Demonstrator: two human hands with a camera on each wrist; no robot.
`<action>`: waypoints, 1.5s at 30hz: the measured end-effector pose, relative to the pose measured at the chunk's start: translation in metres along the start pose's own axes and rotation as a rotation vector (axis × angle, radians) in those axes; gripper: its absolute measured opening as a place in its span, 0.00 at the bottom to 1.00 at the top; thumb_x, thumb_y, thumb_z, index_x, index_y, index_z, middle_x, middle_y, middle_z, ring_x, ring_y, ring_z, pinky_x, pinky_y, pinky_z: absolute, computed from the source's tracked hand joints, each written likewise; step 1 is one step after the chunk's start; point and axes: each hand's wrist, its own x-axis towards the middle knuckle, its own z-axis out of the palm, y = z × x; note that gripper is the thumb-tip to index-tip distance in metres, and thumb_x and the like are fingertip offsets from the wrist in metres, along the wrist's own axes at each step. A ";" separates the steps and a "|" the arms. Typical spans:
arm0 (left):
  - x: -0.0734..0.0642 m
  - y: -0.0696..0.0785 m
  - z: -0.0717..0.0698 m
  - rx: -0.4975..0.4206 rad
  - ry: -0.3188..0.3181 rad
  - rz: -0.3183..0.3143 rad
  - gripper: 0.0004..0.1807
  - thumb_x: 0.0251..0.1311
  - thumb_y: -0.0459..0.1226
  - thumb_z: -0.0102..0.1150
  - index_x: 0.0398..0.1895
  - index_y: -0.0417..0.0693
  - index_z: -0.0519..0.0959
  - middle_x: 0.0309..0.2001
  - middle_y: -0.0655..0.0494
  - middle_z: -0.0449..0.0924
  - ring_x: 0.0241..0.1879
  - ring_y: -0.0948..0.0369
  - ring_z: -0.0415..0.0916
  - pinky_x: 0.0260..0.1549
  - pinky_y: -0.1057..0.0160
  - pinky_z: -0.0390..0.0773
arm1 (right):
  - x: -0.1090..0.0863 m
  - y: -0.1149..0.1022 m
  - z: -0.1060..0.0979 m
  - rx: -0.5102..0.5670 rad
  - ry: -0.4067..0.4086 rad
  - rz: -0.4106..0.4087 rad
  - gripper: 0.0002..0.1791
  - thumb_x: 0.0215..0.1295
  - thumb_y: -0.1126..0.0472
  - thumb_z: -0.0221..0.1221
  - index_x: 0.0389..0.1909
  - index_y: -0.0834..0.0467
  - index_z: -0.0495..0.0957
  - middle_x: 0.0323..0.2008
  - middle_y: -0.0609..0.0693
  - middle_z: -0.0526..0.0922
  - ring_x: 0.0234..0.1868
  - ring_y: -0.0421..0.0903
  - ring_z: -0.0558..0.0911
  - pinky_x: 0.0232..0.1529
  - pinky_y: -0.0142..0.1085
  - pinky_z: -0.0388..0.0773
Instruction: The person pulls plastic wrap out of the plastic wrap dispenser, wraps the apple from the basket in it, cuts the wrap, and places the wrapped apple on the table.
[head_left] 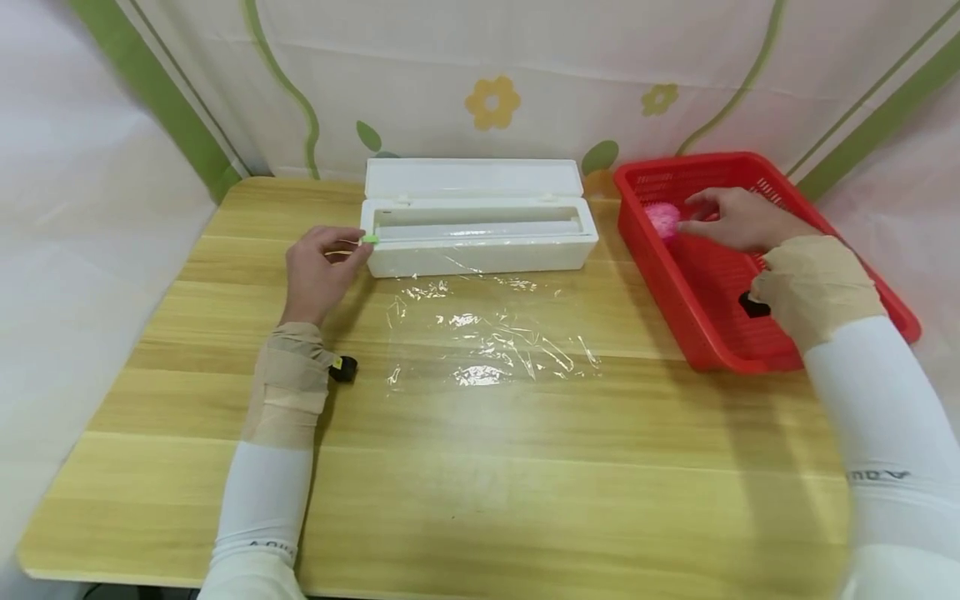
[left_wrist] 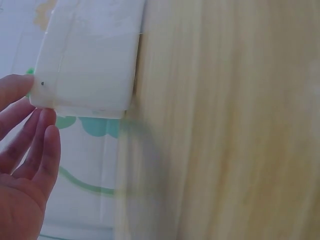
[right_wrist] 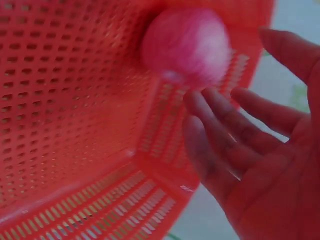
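Apparently steadying the long white box [head_left: 480, 260], the left hand [head_left: 318, 265] pinched its small green tab [head_left: 370, 239]; the right hand [head_left: 731, 220], loosely spread, hung by the pink ball [head_left: 662, 220] inside the red plastic basket [head_left: 678, 315] at right.

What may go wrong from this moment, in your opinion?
The pink ball is round, so it might roll away if the right hand only nudges it inside the red basket. The clear film lies wrinkled on the table, so a pull may fold it onto itself. The left hand is at the green tab; a hard push could shift the white box.
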 end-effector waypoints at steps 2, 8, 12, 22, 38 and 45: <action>0.000 -0.001 0.001 -0.004 0.003 0.000 0.15 0.69 0.38 0.70 0.54 0.41 0.88 0.53 0.43 0.85 0.44 0.72 0.81 0.51 0.69 0.85 | 0.007 0.005 -0.001 0.008 -0.039 0.017 0.45 0.80 0.39 0.52 0.79 0.70 0.55 0.74 0.76 0.63 0.71 0.75 0.64 0.69 0.73 0.66; 0.001 -0.002 0.006 -0.020 -0.002 0.003 0.15 0.68 0.38 0.70 0.54 0.41 0.88 0.52 0.42 0.85 0.44 0.72 0.81 0.50 0.71 0.84 | 0.017 0.022 -0.002 0.049 -0.158 0.095 0.54 0.79 0.30 0.42 0.81 0.74 0.44 0.77 0.78 0.53 0.73 0.77 0.57 0.70 0.75 0.62; 0.002 -0.001 0.008 -0.017 -0.005 0.008 0.15 0.69 0.39 0.70 0.53 0.41 0.88 0.52 0.43 0.86 0.44 0.72 0.81 0.51 0.71 0.85 | 0.020 0.031 0.002 0.134 -0.229 0.117 0.56 0.79 0.29 0.37 0.81 0.75 0.42 0.76 0.80 0.55 0.74 0.78 0.61 0.69 0.71 0.69; 0.001 0.004 0.006 -0.024 0.000 0.008 0.14 0.68 0.38 0.70 0.53 0.40 0.88 0.51 0.43 0.86 0.44 0.72 0.81 0.51 0.69 0.85 | 0.026 0.020 0.014 0.211 -0.168 0.105 0.52 0.80 0.30 0.31 0.78 0.75 0.49 0.70 0.78 0.60 0.68 0.73 0.65 0.68 0.66 0.70; 0.002 0.009 0.007 -0.050 -0.005 0.006 0.14 0.68 0.37 0.70 0.53 0.39 0.87 0.51 0.44 0.86 0.44 0.71 0.81 0.49 0.72 0.85 | 0.027 0.015 0.014 0.122 0.007 0.169 0.57 0.74 0.23 0.40 0.84 0.62 0.40 0.74 0.76 0.56 0.67 0.75 0.62 0.67 0.73 0.66; 0.004 0.009 0.007 -0.043 -0.008 -0.003 0.14 0.68 0.37 0.70 0.53 0.40 0.87 0.51 0.45 0.85 0.44 0.70 0.81 0.51 0.68 0.85 | 0.018 0.010 0.010 -0.011 0.059 0.172 0.55 0.74 0.23 0.37 0.82 0.64 0.46 0.67 0.76 0.63 0.62 0.76 0.65 0.59 0.73 0.69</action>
